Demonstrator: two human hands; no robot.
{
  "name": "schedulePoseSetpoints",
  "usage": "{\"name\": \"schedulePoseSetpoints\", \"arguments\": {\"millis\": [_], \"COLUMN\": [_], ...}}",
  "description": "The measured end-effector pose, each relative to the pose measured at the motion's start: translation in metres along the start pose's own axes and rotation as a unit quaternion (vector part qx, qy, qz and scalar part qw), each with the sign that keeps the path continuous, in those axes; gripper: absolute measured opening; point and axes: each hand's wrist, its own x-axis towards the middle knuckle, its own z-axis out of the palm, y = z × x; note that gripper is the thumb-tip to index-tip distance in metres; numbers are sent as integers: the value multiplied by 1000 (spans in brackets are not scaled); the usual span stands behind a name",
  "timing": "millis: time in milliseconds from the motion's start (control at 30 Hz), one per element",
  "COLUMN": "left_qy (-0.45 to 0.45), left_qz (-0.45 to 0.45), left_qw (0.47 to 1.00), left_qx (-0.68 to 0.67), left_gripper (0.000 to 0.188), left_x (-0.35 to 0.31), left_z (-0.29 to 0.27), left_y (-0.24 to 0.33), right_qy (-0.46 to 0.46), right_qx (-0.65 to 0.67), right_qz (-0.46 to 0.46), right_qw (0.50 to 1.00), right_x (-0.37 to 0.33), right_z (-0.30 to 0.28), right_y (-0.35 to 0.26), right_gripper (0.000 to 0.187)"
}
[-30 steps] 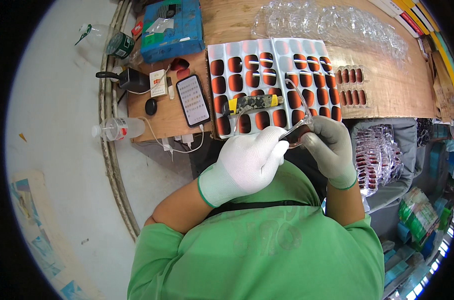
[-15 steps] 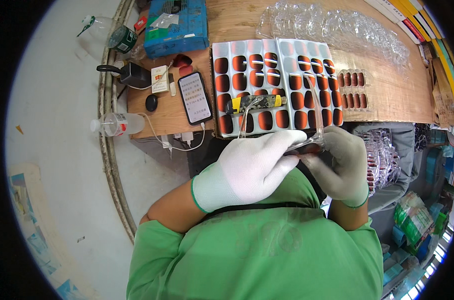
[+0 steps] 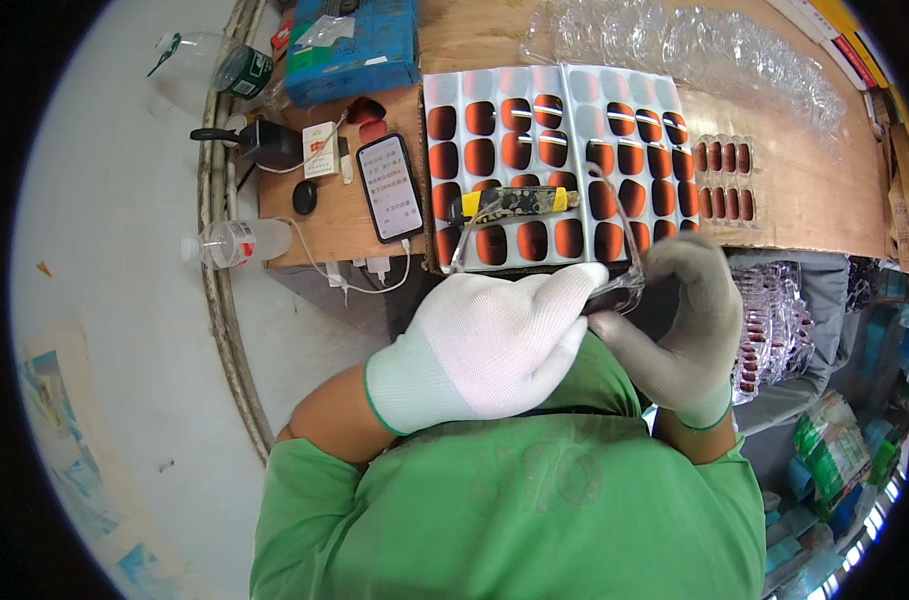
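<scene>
My left hand [image 3: 495,345], in a white knit glove, pinches a clear eyeglass frame [image 3: 630,288] at its front between thumb and fingers. Both clear temples stick out away from me, over the near part of a white sheet of lenses [image 3: 573,130]. My right hand [image 3: 687,335], gloved too, is beside the frame's right end. Its thumb tip is at the frame's near edge, while its curled fingers are raised apart from the thumb and slightly blurred. Whether a lens sits in the frame is hard to see. A yellow and black utility knife [image 3: 515,204] lies on the sheet.
Left of the sheet are a phone [image 3: 390,190] on a cable, a small white box [image 3: 320,152], a black charger [image 3: 270,146] and a blue case [image 3: 350,55]. Clear frames [image 3: 685,60] line the back. Dark-lensed glasses [image 3: 725,180] lie right; more are bagged [image 3: 770,325] below.
My right fingers have lifted off the eyeglass frame, opening a gap to the thumb. The frame has turned slightly, its temples shifting left. My left hand keeps its hold.
</scene>
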Motion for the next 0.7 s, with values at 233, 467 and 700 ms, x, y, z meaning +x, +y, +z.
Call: {"name": "schedulePoseSetpoints", "arguments": {"millis": [233, 467, 700], "left_qy": [-234, -19, 122], "left_qz": [105, -180, -171], "left_qw": [965, 923, 964], "left_qx": [-55, 339, 163], "left_gripper": [14, 56, 24], "left_x": [73, 166, 159], "left_z": [-22, 43, 49], "left_y": [-24, -161, -161], "right_qy": [-219, -94, -55], "right_qx": [87, 74, 294], "right_qz": [-85, -74, 130], "right_qw": [968, 990, 945], "right_x": [5, 11, -24], "right_z": [-34, -62, -44], "right_y": [40, 41, 31], "right_gripper": [20, 13, 67]}}
